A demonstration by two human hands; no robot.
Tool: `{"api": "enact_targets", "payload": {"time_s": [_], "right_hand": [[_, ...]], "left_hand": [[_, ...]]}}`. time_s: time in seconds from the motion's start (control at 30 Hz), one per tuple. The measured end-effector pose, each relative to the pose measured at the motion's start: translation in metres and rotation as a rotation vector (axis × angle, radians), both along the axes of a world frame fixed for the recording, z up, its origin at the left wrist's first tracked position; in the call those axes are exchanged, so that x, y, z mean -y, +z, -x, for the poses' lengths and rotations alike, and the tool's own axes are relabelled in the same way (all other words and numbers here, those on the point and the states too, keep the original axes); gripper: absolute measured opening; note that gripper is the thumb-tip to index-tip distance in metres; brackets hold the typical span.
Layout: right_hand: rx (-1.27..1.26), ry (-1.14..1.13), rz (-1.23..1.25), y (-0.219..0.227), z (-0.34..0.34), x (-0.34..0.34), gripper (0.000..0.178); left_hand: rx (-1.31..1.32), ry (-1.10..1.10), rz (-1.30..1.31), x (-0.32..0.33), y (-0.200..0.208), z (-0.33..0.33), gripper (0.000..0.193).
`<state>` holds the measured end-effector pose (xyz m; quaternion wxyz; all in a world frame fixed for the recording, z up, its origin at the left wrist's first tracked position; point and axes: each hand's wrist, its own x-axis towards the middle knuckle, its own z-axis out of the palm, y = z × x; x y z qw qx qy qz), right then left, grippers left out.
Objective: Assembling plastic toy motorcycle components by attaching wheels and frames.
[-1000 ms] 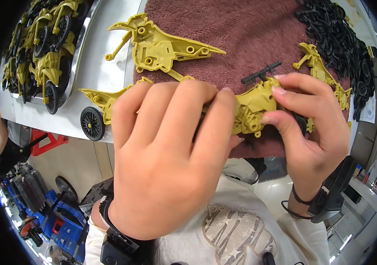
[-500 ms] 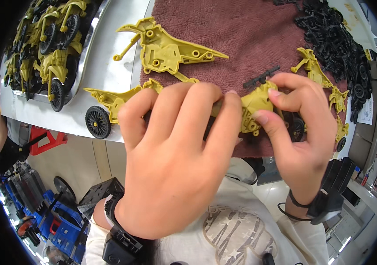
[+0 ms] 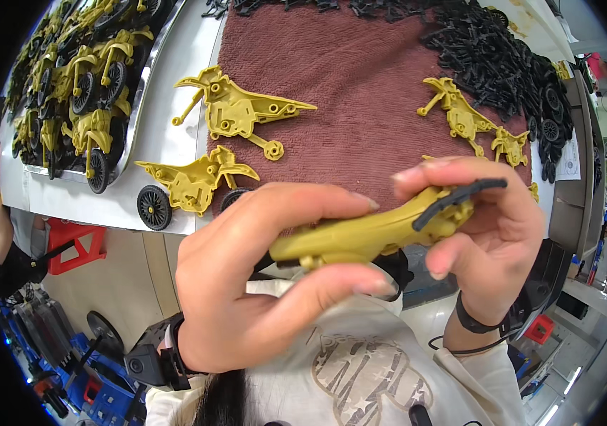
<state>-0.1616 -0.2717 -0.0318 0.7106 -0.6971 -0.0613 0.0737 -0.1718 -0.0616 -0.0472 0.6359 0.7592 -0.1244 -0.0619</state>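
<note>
1. You hold the yellow toy body (image 3: pixel 371 231) raised above the bench (image 3: pixel 175 153), near you: left hand (image 3: pixel 261 284) fingers pinch its left end, right hand (image 3: pixel 491 234) fingers pinch the black lever (image 3: pixel 459 195) end.
2. It looks light, stiff, thin plastic; grip the thick middle, not the prongs.
3. Earlier it lay low on the brown towel (image 3: pixel 360 92); now it's lifted and turned edge-on.

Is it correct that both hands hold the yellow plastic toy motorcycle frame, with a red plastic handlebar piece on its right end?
Not quite. In the head view the left hand and right hand do hold the yellow plastic toy motorcycle frame, but the plastic handlebar piece is black, not red.
</note>
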Motion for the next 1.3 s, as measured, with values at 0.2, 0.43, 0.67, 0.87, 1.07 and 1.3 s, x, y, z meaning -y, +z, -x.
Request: {"api": "enact_targets", "payload": {"time_s": [0.2,0.43,0.67,0.87,1.07,1.3], "right_hand": [[0.188,0.105,0.149,-0.005,0.004,0.003,0.047],[0.254,0.135,0.139,-0.007,0.004,0.001,0.047],[0.037,0.081,0.215,0.004,0.008,0.007,0.058],[0.16,0.019,0.162,-0.005,0.012,0.003,0.049],[-0.22,-0.046,-0.176,-0.005,0.0,-0.003,0.056],[-0.327,-0.041,-0.631,-0.019,0.006,0.002,0.052]], "left_hand": [[0.016,0.022,0.166,0.008,-0.008,0.006,0.048],[0.017,0.072,0.217,0.009,-0.007,0.005,0.04],[0.009,0.115,0.268,0.008,-0.008,0.002,0.04],[-0.03,0.073,0.239,0.0,-0.003,0.0,0.045],[-0.1,0.146,0.209,0.007,0.006,-0.009,0.076],[0.027,-0.015,0.079,0.004,-0.005,-0.002,0.061]]}}
